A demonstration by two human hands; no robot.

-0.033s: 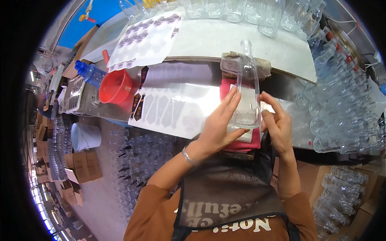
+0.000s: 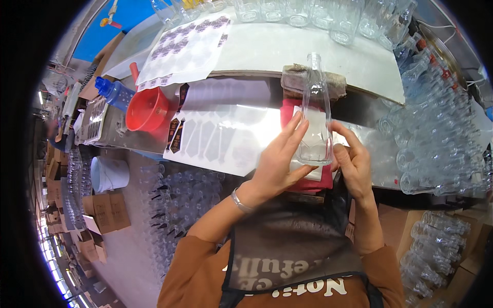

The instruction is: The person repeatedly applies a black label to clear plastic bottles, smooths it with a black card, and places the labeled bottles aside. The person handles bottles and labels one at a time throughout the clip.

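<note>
A clear glass bottle (image 2: 315, 138) lies on its back between my hands, neck pointing away. Its upper part rests over a rolled beige cloth (image 2: 336, 85), its body above a pink cloth pad (image 2: 322, 182) with white paper on it. My left hand (image 2: 280, 156) holds the bottle's left side with long, straight fingers, the thumb reaching under the base end. On the right side, my right hand (image 2: 354, 161) has its index finger against the glass and its thumb bent in close to it. Whether those right fingertips also pinch something small is hidden.
Left of the pad lies a sheet of dark labels (image 2: 176, 134), many backing shapes bare. A red plastic dipper (image 2: 146, 110) and blue bottle (image 2: 114, 94) stand beyond. Another printed sheet (image 2: 185, 49) covers the raised white board (image 2: 267, 54). Glass bottles (image 2: 436, 123) crowd the right.
The bottle has turned slightly between my hands. My right fingers have shifted a little along its right side; my left hand stays almost in place.
</note>
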